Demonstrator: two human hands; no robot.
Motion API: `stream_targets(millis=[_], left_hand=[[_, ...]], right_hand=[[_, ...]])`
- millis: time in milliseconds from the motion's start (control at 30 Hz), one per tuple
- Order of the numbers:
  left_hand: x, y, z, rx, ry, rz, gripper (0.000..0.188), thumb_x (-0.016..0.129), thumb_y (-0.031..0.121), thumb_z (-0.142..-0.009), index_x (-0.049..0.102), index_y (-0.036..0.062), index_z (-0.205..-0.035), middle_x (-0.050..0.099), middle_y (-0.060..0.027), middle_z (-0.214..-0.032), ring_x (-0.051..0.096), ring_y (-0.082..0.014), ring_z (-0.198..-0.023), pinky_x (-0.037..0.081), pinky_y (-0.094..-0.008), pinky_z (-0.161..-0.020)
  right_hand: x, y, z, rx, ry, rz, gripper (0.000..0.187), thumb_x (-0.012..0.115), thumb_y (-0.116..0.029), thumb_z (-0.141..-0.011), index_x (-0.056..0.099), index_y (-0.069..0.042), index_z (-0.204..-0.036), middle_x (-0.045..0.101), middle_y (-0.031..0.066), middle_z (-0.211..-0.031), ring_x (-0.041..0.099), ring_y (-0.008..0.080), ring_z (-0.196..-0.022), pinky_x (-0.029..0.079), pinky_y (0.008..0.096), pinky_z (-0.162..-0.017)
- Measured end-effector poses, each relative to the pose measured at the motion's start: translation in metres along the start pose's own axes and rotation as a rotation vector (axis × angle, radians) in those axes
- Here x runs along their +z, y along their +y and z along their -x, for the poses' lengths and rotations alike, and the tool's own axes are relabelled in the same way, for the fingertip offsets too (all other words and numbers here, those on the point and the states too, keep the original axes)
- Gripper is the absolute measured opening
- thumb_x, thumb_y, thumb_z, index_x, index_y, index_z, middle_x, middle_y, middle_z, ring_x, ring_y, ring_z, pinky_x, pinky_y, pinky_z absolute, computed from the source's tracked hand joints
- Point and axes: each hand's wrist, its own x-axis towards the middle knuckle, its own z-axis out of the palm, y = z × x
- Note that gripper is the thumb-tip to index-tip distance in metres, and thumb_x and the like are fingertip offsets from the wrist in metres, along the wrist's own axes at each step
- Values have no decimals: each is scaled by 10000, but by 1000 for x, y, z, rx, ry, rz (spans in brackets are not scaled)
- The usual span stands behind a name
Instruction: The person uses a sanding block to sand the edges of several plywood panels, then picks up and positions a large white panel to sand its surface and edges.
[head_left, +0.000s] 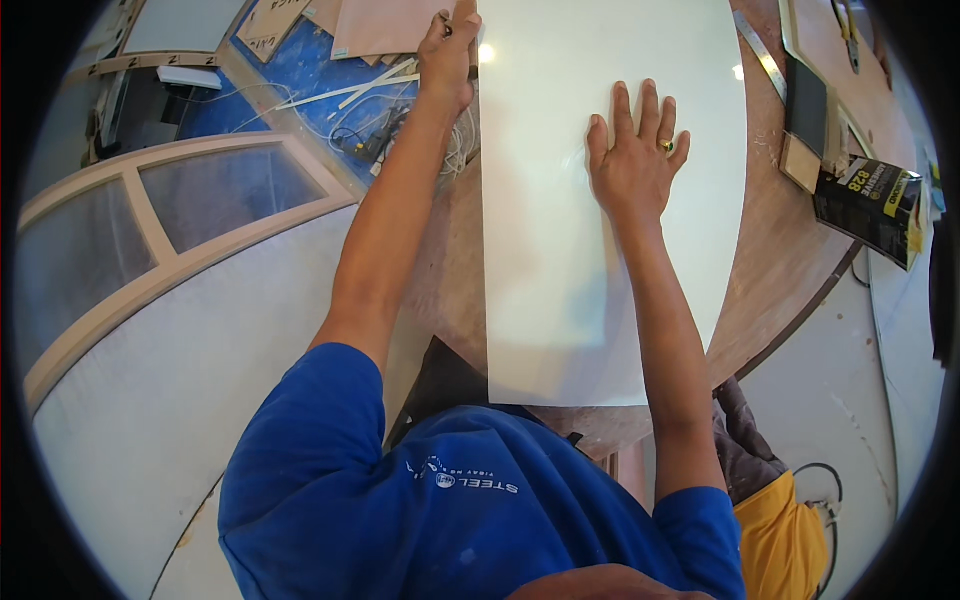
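A long glossy white sheet (540, 250) lies over a brown wooden worktop (790, 235), its near edge close to my body. My right hand (637, 150) rests flat on the sheet with fingers spread, a ring on one of them. At the sheet's far left edge, my left hand (448, 60) has its fingers curled around something brownish. What it holds is mostly hidden by the fingers and cut off by the top of the picture.
Right of the sheet lie a metal ruler (760, 55), a dark block (806, 100) and a black can with yellow markings (870, 205). A framed glass panel (170, 215) stands at left. Cables (345, 125) and boards (385, 25) lie on the blue surface behind.
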Motion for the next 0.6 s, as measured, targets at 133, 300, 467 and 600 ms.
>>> stream_targets(millis=[133, 300, 467, 600], left_hand=[[-1, 2, 22, -25, 13, 50, 607, 737, 113, -939, 430, -36, -1441, 626, -133, -1224, 646, -209, -1053, 570, -354, -863], [-1, 8, 48, -71, 59, -40, 553, 719, 112, -944, 448, 5, -1413, 615, -112, -1179, 643, -190, -1020, 576, -351, -810], [4, 18, 81, -88, 63, -63, 443, 708, 116, -946, 497, 52, -1330, 608, -69, -1128, 638, -159, -974, 567, -322, -773], [1, 13, 83, -75, 64, -20, 401, 704, 127, -951, 515, 67, -1300, 613, -47, -1103, 632, -131, -960, 559, -301, -764]], right_hand=[[4, 0, 0, 5, -7, -4, 564, 414, -488, -1066, 484, -196, -1543, 335, 131, -1656, 232, 391, -1547, 149, 662, -1210], [4, -1, 2, 9, -7, -12, 572, 411, -492, -1065, 469, -200, -1553, 330, 128, -1660, 226, 389, -1550, 141, 663, -1213], [3, -2, 1, 32, -24, -31, 567, 422, -484, -1065, 466, -204, -1556, 310, 128, -1672, 212, 388, -1555, 139, 669, -1211], [2, -4, 0, 27, -36, -23, 567, 430, -477, -1065, 459, -204, -1561, 312, 134, -1670, 204, 394, -1557, 136, 675, -1206]])
